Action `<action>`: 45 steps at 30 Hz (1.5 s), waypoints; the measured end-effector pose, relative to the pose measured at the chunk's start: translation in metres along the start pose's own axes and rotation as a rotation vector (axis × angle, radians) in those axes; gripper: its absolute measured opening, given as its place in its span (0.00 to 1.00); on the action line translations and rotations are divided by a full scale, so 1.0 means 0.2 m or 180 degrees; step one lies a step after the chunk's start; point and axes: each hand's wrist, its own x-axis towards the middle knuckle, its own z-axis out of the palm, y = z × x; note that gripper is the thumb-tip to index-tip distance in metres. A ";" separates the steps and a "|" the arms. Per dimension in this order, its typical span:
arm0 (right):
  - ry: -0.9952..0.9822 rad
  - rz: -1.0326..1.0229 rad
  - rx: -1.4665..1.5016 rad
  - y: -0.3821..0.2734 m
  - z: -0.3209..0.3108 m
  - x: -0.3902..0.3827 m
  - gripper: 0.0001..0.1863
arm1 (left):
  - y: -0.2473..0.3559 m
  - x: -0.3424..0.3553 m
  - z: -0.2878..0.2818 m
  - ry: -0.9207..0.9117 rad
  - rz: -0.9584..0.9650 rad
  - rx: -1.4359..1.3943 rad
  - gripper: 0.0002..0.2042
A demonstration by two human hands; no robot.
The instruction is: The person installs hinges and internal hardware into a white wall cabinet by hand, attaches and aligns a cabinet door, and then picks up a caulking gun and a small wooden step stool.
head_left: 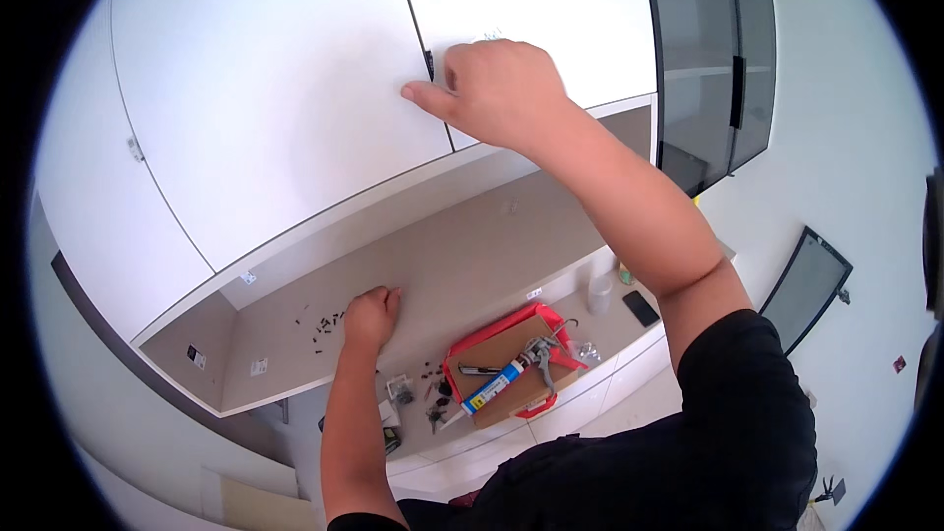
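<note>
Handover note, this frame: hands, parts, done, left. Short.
Right hand: raised, fingers curled at the seam between two white cabinet doors, by a small dark handle; grip itself hidden.
Left hand: closed, resting at the cabinet underside, next to a scatter of small dark screws.
Counter: red tray with cardboard, caulk gun, phone.
Done: doors hung and shut.
Left: cannot tell; maybe door alignment.
</note>
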 end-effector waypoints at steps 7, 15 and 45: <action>0.0176 -0.0313 -0.0016 0.03 -0.07 0.03 0.16 | 0.01 -0.04 0.02 -0.0029 -0.0001 -0.0087 0.19; 0.1971 0.0221 0.2491 0.57 -0.79 -0.77 0.12 | 0.00 -0.03 0.04 0.0047 0.0149 0.0078 0.19; -0.0883 0.0646 0.2517 0.57 0.58 -1.23 0.05 | -0.11 0.05 0.05 -0.0162 0.0930 -0.0911 0.12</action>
